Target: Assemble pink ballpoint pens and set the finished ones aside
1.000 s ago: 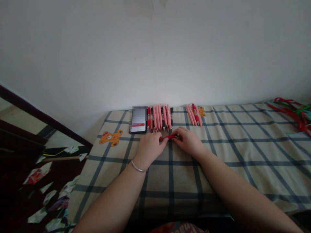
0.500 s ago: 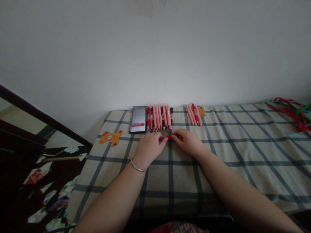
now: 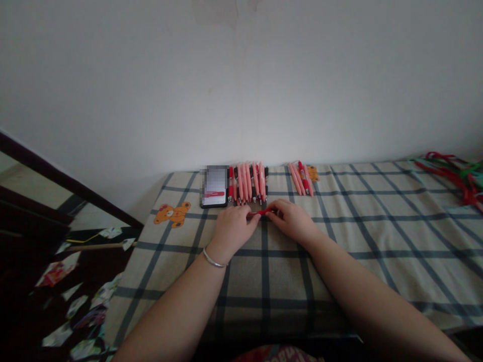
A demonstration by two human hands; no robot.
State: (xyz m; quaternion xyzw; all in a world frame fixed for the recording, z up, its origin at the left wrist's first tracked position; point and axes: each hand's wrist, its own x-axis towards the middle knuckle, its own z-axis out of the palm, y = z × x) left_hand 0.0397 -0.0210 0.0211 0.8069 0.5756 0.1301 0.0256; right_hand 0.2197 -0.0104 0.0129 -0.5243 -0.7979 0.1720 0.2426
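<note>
A red pen (image 3: 263,212) lies crosswise between my hands, just above the checked cloth. My left hand (image 3: 236,225) pinches its left end, and a silver bangle circles that wrist. On the other end, my right hand (image 3: 290,219) is closed with thumb and fingertips. Both ends of the pen are partly hidden by the fingers. Just beyond my hands lies a row of pink, red and black pens (image 3: 246,182), packed side by side. A smaller group of pink pens with a red one (image 3: 303,178) lies to the right of that row.
A phone (image 3: 215,187) with a partly blurred screen lies left of the pen row. The checked tablecloth (image 3: 339,226) bears bear pictures (image 3: 172,214). Red and green ribbons (image 3: 458,176) are heaped at the far right. A wall (image 3: 241,90) stands behind the table.
My right fingers have shifted slightly along the pen, so a little more of its red part and its right end show. My left hand stays in place.
</note>
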